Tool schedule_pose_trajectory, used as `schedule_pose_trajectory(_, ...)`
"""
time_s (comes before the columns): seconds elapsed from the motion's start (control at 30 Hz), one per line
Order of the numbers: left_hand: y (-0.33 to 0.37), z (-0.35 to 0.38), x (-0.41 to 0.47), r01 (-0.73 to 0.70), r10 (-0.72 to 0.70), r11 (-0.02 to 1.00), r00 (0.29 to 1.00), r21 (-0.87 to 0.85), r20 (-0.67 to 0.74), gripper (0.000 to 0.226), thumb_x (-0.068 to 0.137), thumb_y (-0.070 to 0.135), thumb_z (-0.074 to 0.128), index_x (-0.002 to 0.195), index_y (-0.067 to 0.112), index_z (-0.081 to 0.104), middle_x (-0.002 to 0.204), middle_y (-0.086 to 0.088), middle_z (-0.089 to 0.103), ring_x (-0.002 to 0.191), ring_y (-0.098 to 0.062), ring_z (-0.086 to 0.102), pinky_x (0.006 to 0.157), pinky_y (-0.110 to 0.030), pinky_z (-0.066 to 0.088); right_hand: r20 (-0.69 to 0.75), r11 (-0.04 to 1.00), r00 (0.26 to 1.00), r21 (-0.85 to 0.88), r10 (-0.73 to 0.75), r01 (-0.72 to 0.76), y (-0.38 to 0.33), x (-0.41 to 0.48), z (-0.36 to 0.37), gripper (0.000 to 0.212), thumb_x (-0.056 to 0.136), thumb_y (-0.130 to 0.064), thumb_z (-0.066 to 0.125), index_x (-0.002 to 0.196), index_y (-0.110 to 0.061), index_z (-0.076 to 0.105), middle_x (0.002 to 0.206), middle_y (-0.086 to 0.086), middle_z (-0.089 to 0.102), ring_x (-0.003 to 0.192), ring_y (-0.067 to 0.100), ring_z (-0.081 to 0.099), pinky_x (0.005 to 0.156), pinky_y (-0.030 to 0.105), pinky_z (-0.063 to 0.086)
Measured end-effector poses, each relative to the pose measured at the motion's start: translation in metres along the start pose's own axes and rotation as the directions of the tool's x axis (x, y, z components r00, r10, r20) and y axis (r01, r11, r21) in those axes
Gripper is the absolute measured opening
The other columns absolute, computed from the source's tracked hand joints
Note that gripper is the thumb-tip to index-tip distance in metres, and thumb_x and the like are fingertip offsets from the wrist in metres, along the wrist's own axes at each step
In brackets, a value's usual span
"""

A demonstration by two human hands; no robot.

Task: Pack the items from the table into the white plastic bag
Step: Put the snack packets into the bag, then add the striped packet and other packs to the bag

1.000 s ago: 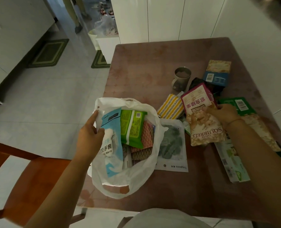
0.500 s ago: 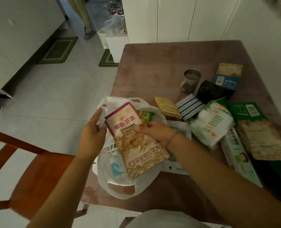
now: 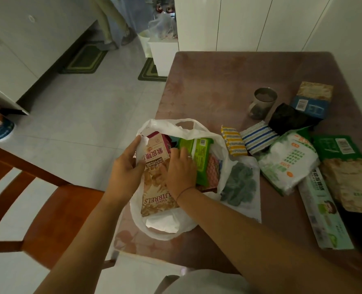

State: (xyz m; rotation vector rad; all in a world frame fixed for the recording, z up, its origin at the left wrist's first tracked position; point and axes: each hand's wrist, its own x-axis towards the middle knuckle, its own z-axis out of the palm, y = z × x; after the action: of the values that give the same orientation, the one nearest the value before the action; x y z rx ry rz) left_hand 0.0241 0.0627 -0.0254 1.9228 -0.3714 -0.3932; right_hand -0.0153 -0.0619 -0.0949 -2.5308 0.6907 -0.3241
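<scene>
My left hand (image 3: 125, 172) pinches the bag (image 3: 167, 124) rim; my right hand (image 3: 181, 172) curls round the pouch (image 3: 154, 194). Likely light, slippery; hold the seam under my fingertips.

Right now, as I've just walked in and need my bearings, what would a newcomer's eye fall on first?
The white plastic bag at the table's near left edge, its rim gripped by the left hand while the right hand holds a tan snack pouch half inside it. To its right, unpacked packets lie scattered across the table, with a metal cup behind them.
</scene>
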Motion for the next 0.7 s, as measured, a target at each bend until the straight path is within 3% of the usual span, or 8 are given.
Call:
schedule_pose_trajectory(0.1, 0.000, -0.005, 0.003, -0.006, 0.006, 1.000, 1.000, -0.023, -0.028, 0.056, 0.090, 0.008, 0.056, 0.140, 0.028, 0.041, 0.112, 0.014, 0.064, 0.089, -0.002, 0.068, 0.061, -0.020, 0.056, 0.053, 0.993, 0.999, 0.115, 0.009, -0.015, 0.012, 0.012, -0.010, 0.041, 0.085, -0.049, 0.055, 0.108, -0.015, 0.050, 0.113, 0.006, 0.049, 0.101, 0.021, 0.049, 0.088, 0.033, 0.046)
schedule_pose_trajectory(0.2, 0.001, -0.009, 0.007, -0.013, 0.013, 1.000, 0.998, -0.008, -0.064, 0.056, 0.089, 0.005, 0.057, 0.138, 0.026, 0.043, 0.099, 0.029, 0.064, 0.081, 0.008, 0.065, 0.052, -0.010, 0.050, -0.144, 0.877, 0.975, 0.474, 0.170, -0.083, 0.040, 0.026, -0.035, 0.019, 0.088, -0.035, 0.054, 0.087, -0.016, 0.052, 0.093, 0.003, 0.053, 0.082, 0.016, 0.050, 0.071, 0.025, 0.046)
schedule_pose_trajectory(0.3, 0.000, -0.007, 0.009, -0.011, 0.012, 1.000, 0.998, 0.022, -0.068, 0.055, 0.089, 0.006, 0.057, 0.137, 0.030, 0.043, 0.090, 0.040, 0.063, 0.080, 0.011, 0.064, 0.049, -0.008, 0.048, -0.264, 0.618, 0.713, 0.730, 0.649, -0.293, 0.096, 0.038, -0.063, 0.019, 0.087, -0.019, 0.055, 0.070, -0.014, 0.050, 0.078, 0.011, 0.053, 0.070, 0.020, 0.047, 0.061, 0.031, 0.039)
schedule_pose_trajectory(0.37, 0.000, -0.004, 0.010, 0.003, -0.002, 1.000, 0.998, 0.023, -0.057, 0.055, 0.089, 0.010, 0.057, 0.136, 0.033, 0.042, 0.091, 0.039, 0.063, 0.079, 0.010, 0.065, 0.048, -0.010, 0.048, -0.085, 0.374, 0.499, 0.772, 0.862, -0.514, 0.139, 0.045, -0.070, 0.019, 0.086, -0.023, 0.059, 0.087, -0.004, 0.058, 0.098, 0.021, 0.062, 0.083, 0.025, 0.057, 0.071, 0.036, 0.046)
schedule_pose_trajectory(0.43, -0.001, 0.001, 0.012, 0.022, -0.021, 0.999, 0.999, 0.033, -0.048, 0.056, 0.089, 0.011, 0.058, 0.137, 0.035, 0.041, 0.090, 0.037, 0.064, 0.079, 0.007, 0.066, 0.048, -0.012, 0.049, 0.266, 0.078, 0.404, 0.746, 0.875, -0.661, 0.163, 0.049, -0.065, 0.051, 0.089, -0.036, 0.057, 0.123, 0.001, 0.052, 0.128, 0.017, 0.057, 0.111, 0.031, 0.058, 0.093, 0.040, 0.049)
schedule_pose_trajectory(0.5, -0.002, 0.004, 0.013, 0.038, -0.036, 0.998, 0.999, 0.047, -0.040, 0.057, 0.090, 0.011, 0.057, 0.138, 0.036, 0.039, 0.089, 0.036, 0.065, 0.080, 0.005, 0.067, 0.049, -0.013, 0.050, 0.605, -0.216, 0.479, 0.735, 0.636, -0.643, 0.171, 0.056, -0.061, 0.056, 0.091, -0.045, 0.050, 0.135, -0.010, 0.046, 0.135, 0.010, 0.054, 0.123, 0.030, 0.052, 0.103, 0.041, 0.043)
schedule_pose_trajectory(0.57, -0.003, 0.006, 0.015, 0.050, -0.048, 0.997, 0.998, 0.057, -0.038, 0.058, 0.090, 0.010, 0.057, 0.139, 0.035, 0.038, 0.088, 0.036, 0.065, 0.079, 0.005, 0.067, 0.049, -0.013, 0.051, 0.721, -0.413, 0.570, 0.693, 0.395, -0.591, 0.169, 0.062, -0.060, 0.054, 0.093, -0.046, 0.047, 0.138, -0.017, 0.043, 0.140, 0.009, 0.050, 0.128, 0.029, 0.048, 0.107, 0.043, 0.038)
schedule_pose_trajectory(0.7, -0.002, 0.005, 0.016, 0.058, -0.055, 0.995, 0.997, 0.077, -0.049, 0.056, 0.091, 0.012, 0.056, 0.139, 0.034, 0.039, 0.086, 0.034, 0.065, 0.078, 0.007, 0.066, 0.048, -0.012, 0.050, 0.704, -0.454, 0.566, 0.710, 0.429, -0.538, 0.165, 0.071, -0.063, 0.054, 0.095, -0.032, 0.050, 0.143, -0.013, 0.036, 0.145, 0.013, 0.044, 0.131, 0.031, 0.044, 0.105, 0.046, 0.037)
